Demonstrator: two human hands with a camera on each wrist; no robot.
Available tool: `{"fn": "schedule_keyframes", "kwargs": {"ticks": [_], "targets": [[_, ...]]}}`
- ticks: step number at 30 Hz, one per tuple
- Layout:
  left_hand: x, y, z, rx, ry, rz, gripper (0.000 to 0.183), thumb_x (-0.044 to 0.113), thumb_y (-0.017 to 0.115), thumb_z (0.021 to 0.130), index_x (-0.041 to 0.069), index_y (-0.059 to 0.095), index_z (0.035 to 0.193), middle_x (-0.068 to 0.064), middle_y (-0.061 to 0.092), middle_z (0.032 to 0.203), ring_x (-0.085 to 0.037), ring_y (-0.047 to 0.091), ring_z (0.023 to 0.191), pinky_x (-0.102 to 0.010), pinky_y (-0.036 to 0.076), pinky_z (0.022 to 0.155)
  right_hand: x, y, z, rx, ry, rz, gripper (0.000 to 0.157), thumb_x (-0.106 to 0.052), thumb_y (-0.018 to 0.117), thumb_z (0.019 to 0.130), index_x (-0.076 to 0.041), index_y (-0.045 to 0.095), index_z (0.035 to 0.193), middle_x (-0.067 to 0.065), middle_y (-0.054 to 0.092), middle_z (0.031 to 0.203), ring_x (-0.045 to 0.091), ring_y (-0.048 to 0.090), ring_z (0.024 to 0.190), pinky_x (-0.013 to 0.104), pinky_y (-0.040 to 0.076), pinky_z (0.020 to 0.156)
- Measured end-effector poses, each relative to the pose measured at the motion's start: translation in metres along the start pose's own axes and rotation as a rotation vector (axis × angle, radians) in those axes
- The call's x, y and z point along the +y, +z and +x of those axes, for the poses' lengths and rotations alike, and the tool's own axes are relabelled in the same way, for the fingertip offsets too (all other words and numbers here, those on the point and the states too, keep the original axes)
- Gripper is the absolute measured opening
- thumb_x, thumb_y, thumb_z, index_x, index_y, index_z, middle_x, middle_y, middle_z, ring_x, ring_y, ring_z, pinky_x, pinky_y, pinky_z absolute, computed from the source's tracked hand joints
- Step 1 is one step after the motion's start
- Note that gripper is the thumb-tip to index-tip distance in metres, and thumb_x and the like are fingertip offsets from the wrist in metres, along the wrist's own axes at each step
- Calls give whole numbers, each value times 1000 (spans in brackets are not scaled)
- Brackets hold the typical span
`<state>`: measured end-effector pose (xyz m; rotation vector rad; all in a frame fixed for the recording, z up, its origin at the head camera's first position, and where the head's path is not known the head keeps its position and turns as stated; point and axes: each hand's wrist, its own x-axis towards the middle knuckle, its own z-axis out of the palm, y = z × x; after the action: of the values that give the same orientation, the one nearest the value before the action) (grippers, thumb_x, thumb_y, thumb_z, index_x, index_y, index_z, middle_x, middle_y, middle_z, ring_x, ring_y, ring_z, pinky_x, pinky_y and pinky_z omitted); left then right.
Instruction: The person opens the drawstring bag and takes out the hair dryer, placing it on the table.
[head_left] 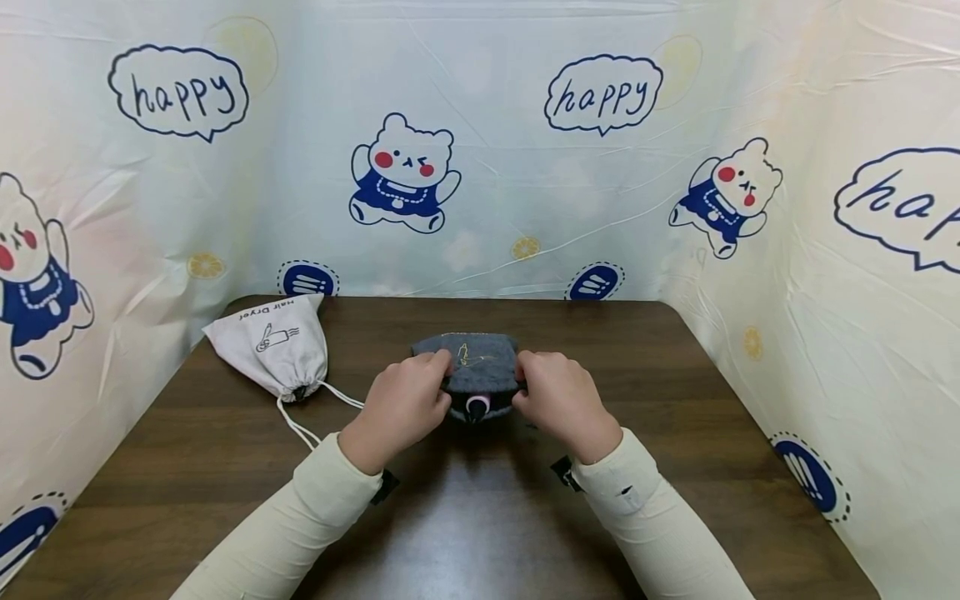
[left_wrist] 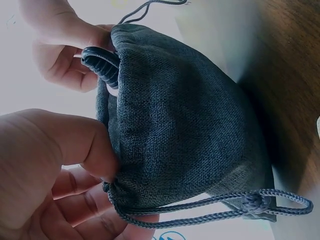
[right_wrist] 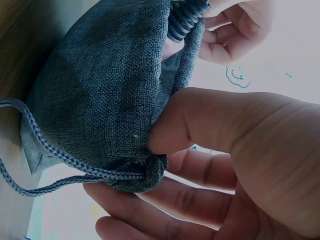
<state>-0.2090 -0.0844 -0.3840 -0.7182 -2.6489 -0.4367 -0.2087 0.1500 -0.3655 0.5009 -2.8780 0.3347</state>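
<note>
A dark grey drawstring pouch (head_left: pixel 486 363) with a yellow drawn figure on it stands at the middle of the table. Its mouth faces the person. My left hand (head_left: pixel 405 398) pinches one corner of the mouth between thumb and fingers, and my right hand (head_left: pixel 564 398) pinches the opposite corner. From the opening pokes a black ribbed cord end (left_wrist: pixel 101 65) of a light pink item; the rest of that item is hidden in the cloth. Grey cords (right_wrist: pixel 60 160) loop from both corners of the pouch.
A white drawstring bag (head_left: pixel 281 346) printed "Hair Dryer" lies at the table's back left, its white cords trailing toward my left wrist. The brown wooden table (head_left: pixel 465 517) is bordered by a printed curtain (head_left: pixel 495 192) at the back and sides.
</note>
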Motion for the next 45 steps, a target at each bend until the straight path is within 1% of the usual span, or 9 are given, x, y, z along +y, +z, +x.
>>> {"fn": "schedule_keyframes", "kwargs": {"ticks": [8,18,27,36,45], "targets": [[-1,0,1,-15,-11,-4,16,2,65,86,9,66,100,0,62,73,-11,43,51,-28,36,48,0,1,0,-2,12,-6,9,-12,73,83,-15,66,89,-4,63,76,13,54,59,33,45,53],[-2,-1,1,-33,-24,4,15,1,65,87,9,65,100,2,57,69,-12,42,51,-28,33,47,0,-1,0,-3,17,-10,10,-11,75,84,-14,66,88,-4,63,75,14,54,59,34,45,52],[-1,-2,1,-80,-36,30,17,1,67,87,10,66,102,3,57,69,-12,43,50,-29,33,45,1,1,1,-22,24,-13,11,-11,74,85,-15,68,93,-3,67,79,13,56,60,34,48,53],[-1,-1,0,-84,-43,32,20,-2,66,86,11,67,101,3,58,69,-12,44,51,-29,34,46,1,0,0,-29,27,-13,12,-11,74,85,-15,68,94,-2,69,82,13,56,60,35,49,54],[-2,0,1,-78,-31,42,20,-4,67,85,11,67,99,2,62,72,-11,46,53,-30,35,46,2,1,1,-22,21,-18,14,-9,75,84,-16,69,95,-2,70,82,13,56,60,35,48,52]]}}
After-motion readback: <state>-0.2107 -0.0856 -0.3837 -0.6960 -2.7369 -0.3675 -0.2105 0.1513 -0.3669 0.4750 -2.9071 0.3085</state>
